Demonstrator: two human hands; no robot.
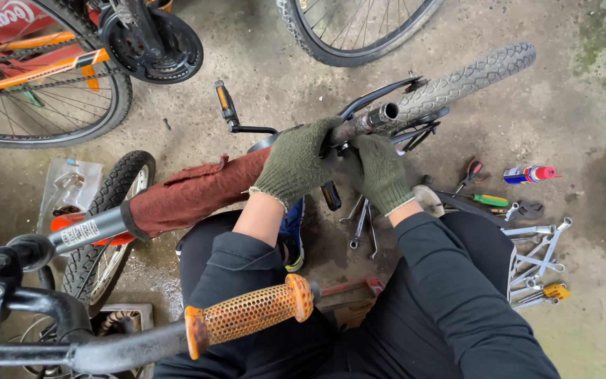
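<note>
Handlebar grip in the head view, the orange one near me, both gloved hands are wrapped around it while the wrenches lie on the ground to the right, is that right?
Not quite. The head view shows the orange handlebar grip untouched. The left hand and right hand, both gloved, are wrapped around the bare seat tube of the bicycle frame instead. The wrenches do lie on the ground to the right.

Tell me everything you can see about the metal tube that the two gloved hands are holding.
The metal tube is a short, grey, worn-looking pipe with an open round end that points up and to the right. It belongs to the small bicycle lying across the person's lap. The left hand in a green knitted glove wraps around its lower part; the right hand, gloved the same, grips just beneath it. A reddish-brown cloth covers the frame below the left hand.
</note>
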